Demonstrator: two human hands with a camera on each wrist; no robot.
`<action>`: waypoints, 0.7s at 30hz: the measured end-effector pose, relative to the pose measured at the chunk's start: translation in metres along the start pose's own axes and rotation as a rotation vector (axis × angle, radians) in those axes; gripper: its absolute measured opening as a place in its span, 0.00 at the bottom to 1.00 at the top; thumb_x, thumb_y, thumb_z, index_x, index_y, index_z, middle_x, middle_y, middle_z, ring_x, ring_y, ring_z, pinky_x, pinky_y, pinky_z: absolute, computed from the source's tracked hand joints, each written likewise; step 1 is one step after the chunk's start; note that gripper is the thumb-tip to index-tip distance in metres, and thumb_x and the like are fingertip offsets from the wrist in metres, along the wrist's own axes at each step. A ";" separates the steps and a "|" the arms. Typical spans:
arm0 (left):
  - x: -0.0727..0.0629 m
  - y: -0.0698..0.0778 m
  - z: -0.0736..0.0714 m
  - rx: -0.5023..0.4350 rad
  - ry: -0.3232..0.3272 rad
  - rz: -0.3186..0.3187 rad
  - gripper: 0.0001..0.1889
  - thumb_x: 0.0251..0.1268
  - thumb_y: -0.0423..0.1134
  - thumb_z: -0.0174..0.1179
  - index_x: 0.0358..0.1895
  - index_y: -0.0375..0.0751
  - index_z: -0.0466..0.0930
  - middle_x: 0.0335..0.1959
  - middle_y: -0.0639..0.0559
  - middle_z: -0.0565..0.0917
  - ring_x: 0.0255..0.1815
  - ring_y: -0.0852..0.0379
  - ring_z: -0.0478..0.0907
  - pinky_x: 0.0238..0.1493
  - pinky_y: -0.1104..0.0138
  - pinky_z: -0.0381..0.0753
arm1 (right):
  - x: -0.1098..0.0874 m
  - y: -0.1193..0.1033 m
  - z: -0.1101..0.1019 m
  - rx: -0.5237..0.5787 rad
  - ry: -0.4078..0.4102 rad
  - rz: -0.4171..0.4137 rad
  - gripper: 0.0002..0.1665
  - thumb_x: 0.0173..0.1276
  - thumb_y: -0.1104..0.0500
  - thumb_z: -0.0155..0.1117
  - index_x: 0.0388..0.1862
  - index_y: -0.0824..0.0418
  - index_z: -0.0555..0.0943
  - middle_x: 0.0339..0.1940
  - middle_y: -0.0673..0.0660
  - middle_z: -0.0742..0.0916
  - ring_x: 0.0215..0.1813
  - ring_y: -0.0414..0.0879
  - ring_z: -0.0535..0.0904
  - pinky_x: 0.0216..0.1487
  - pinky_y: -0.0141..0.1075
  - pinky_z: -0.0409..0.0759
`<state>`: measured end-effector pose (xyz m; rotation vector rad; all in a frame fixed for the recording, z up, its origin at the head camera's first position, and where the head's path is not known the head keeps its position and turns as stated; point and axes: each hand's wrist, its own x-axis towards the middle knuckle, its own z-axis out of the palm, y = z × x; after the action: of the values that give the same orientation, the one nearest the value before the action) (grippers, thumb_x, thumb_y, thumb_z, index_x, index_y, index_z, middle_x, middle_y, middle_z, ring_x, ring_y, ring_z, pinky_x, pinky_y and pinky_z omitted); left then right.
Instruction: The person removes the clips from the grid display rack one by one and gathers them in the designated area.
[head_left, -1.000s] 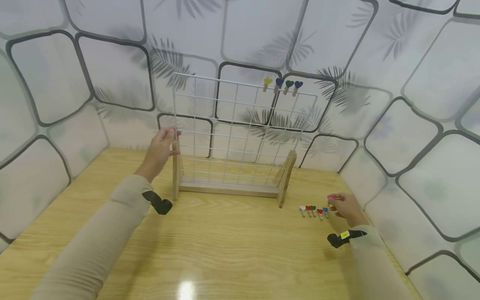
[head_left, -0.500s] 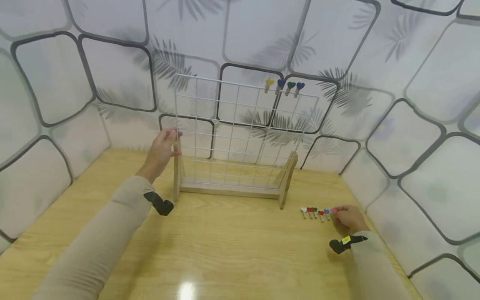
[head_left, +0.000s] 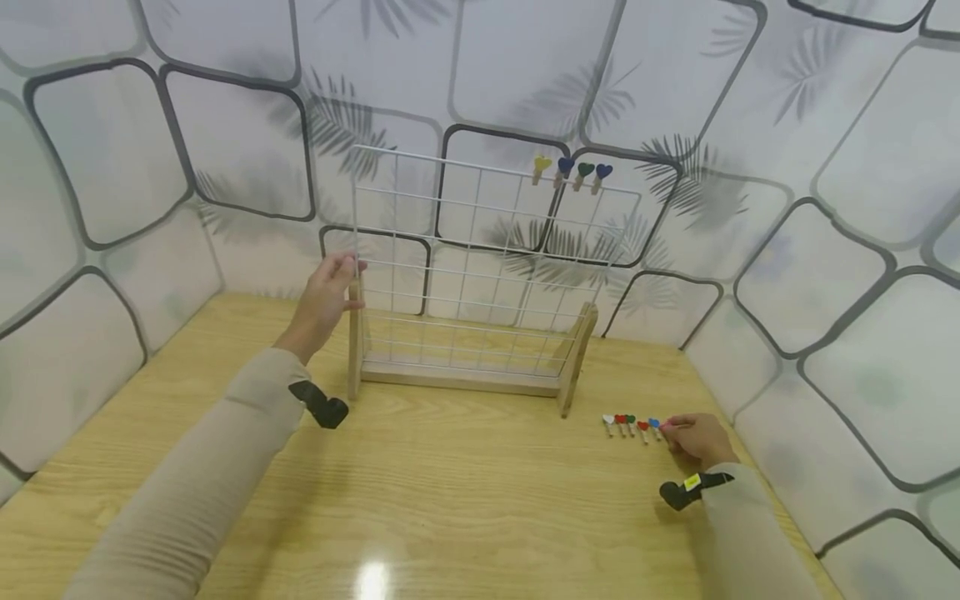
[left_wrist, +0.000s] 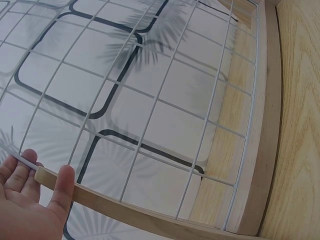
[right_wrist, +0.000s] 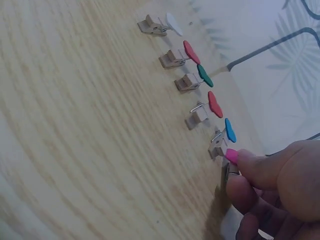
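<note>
My left hand [head_left: 324, 296] grips the left side of a white wire grid rack [head_left: 480, 275] near the top of its wooden upright; in the left wrist view the thumb [left_wrist: 63, 192] lies along the wood and the fingers curl round the wire. At the right, my right hand [head_left: 699, 437] pinches a small wooden clothespin with a pink heart [right_wrist: 231, 156], low over the table. Beside it lies a row of heart clothespins: blue [right_wrist: 230, 130], red [right_wrist: 215, 104], green [right_wrist: 205, 75], another red [right_wrist: 191, 52] and white [right_wrist: 174, 24].
Clipped on the rack's top wire, toward the right, are a yellow heart clothespin [head_left: 542, 167], a green one [head_left: 584, 172] and two dark blue ones. The rack's wooden base [head_left: 457, 379] stands on the wooden table [head_left: 450, 483]. Patterned walls [head_left: 840, 333] enclose the table behind and at both sides.
My right hand has lowered the pink clothespin to the table at the right end of the row, beside the blue one. My left hand has stayed on the rack.
</note>
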<state>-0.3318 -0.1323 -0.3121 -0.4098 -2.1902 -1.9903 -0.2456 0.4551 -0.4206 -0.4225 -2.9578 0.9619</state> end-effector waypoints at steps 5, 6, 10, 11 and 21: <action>0.001 -0.001 0.002 -0.023 -0.007 -0.006 0.28 0.81 0.49 0.34 0.72 0.31 0.54 0.70 0.37 0.63 0.72 0.45 0.56 0.60 0.50 0.75 | -0.004 -0.007 -0.011 -0.008 -0.018 -0.041 0.26 0.71 0.56 0.58 0.57 0.78 0.74 0.47 0.73 0.84 0.37 0.53 0.83 0.31 0.38 0.81; 0.001 -0.001 0.002 -0.028 -0.008 -0.007 0.28 0.81 0.49 0.33 0.72 0.31 0.54 0.70 0.37 0.63 0.72 0.45 0.56 0.60 0.49 0.74 | -0.005 -0.010 -0.013 0.028 -0.028 -0.042 0.27 0.73 0.56 0.56 0.59 0.78 0.72 0.49 0.74 0.82 0.37 0.51 0.84 0.30 0.37 0.82; 0.002 -0.002 0.003 -0.035 -0.006 -0.009 0.28 0.81 0.49 0.33 0.72 0.32 0.53 0.70 0.36 0.63 0.72 0.45 0.55 0.60 0.49 0.74 | -0.006 -0.029 -0.023 0.161 -0.053 -0.035 0.29 0.77 0.54 0.49 0.66 0.75 0.67 0.59 0.75 0.77 0.38 0.43 0.83 0.32 0.37 0.82; 0.002 -0.002 0.003 -0.032 -0.005 -0.010 0.28 0.81 0.49 0.33 0.72 0.32 0.53 0.70 0.36 0.63 0.72 0.45 0.56 0.60 0.49 0.75 | -0.005 -0.035 -0.026 0.178 -0.062 -0.037 0.30 0.77 0.53 0.49 0.67 0.74 0.67 0.61 0.74 0.75 0.38 0.42 0.83 0.34 0.37 0.82; 0.003 0.000 0.000 -0.012 -0.009 -0.003 0.28 0.81 0.49 0.32 0.72 0.30 0.53 0.70 0.36 0.62 0.72 0.43 0.55 0.60 0.51 0.75 | -0.006 -0.121 -0.050 0.520 -0.184 -0.165 0.30 0.78 0.41 0.44 0.62 0.63 0.72 0.53 0.59 0.81 0.38 0.42 0.81 0.34 0.33 0.80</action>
<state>-0.3343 -0.1315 -0.3118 -0.4185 -2.1870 -2.0079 -0.2662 0.3889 -0.3098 -0.0779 -2.6690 1.7475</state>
